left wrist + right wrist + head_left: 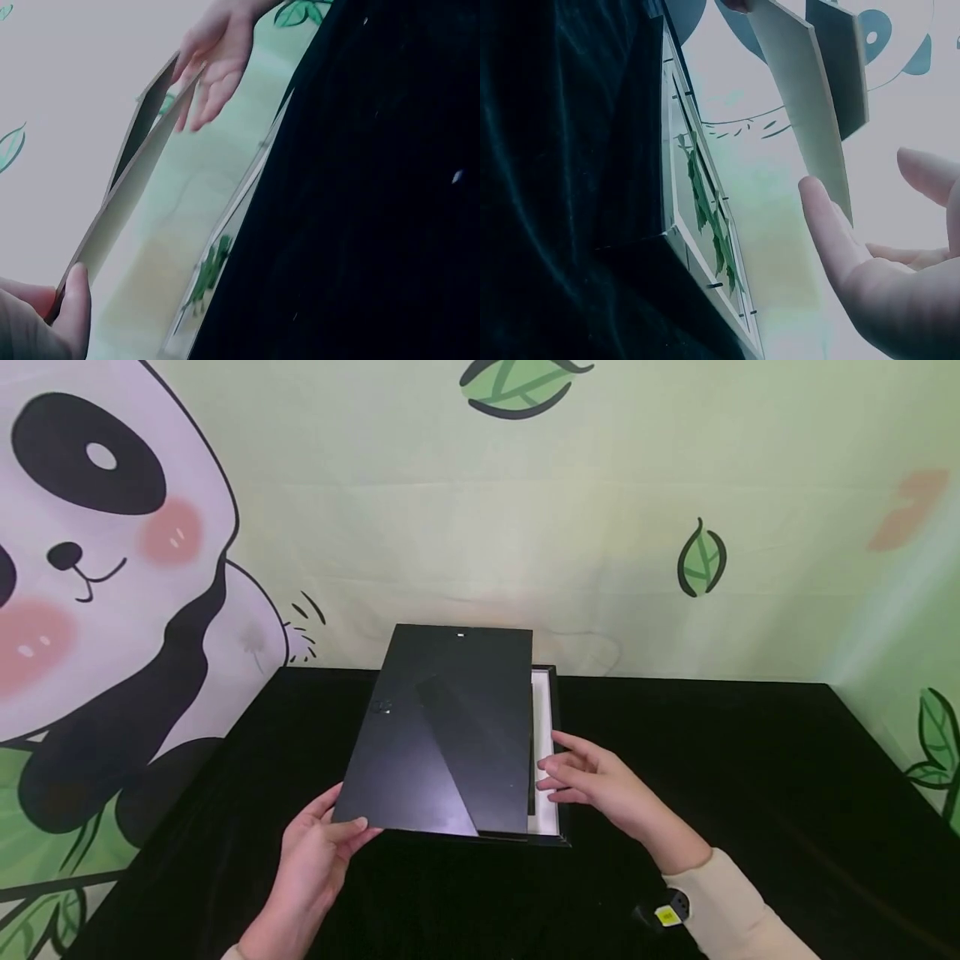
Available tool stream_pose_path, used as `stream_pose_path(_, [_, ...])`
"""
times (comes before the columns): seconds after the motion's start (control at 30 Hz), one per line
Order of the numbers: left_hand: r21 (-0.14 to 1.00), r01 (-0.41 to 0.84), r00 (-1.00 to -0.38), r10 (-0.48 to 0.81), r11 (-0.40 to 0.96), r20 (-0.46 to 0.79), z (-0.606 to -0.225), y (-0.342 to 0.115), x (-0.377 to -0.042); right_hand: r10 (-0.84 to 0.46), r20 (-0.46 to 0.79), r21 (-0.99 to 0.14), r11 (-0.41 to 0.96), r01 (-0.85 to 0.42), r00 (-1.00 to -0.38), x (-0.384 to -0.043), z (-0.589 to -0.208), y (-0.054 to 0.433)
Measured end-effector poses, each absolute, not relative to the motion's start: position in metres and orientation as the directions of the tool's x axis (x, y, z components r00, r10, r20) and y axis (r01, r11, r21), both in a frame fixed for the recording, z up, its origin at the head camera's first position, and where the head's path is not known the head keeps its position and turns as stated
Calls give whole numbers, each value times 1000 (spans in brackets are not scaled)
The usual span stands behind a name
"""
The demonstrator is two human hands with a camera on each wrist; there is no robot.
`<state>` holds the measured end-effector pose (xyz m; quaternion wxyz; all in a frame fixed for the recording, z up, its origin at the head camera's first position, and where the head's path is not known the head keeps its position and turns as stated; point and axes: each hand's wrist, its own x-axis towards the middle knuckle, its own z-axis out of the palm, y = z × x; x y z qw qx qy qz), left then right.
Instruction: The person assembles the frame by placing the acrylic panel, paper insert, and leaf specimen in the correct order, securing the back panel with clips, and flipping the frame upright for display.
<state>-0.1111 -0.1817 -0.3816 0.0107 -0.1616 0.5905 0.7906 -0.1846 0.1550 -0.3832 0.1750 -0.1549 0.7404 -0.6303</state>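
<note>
My left hand [315, 852] pinches the lower left corner of a flat black picture-frame back panel [390, 760], thumb on top. A stand leg [474, 756] runs down the panel's face and shows folded a little away from it in the right wrist view. Beneath the raised panel lies the black frame [664, 150], its white inner edge [543, 818] showing along the right. Green leafy shapes [705, 210] appear inside the frame. My right hand [592, 777] is at the panel's right edge, fingers loosely extended and holding nothing, one fingertip [810, 187] close by the panel edge.
Black cloth [712, 760] covers the table under the frame. Behind stands a pale green backdrop [615, 527] with a painted panda [195, 635] and leaves. A small dark device with a yellow label [667, 916] sits at my right wrist.
</note>
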Motion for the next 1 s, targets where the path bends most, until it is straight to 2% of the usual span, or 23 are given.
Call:
stream_pose_path(0.33, [938, -180, -960, -156, -297, -234, -389, -156, -109, -455, -81, -993, 110, 35, -887, -183, -378, 159])
stream_pose_path(0.67, [942, -176, -964, -145, -287, -224, -399, -143, -108, -442, -112, -992, 94, 79, -890, -186, -389, 166])
stream_pose_path(1.0, [939, -196, -966, -112, -283, -235, -401, -141, -111, -437, -117, -991, -8, 134, -892, -187, -397, 167])
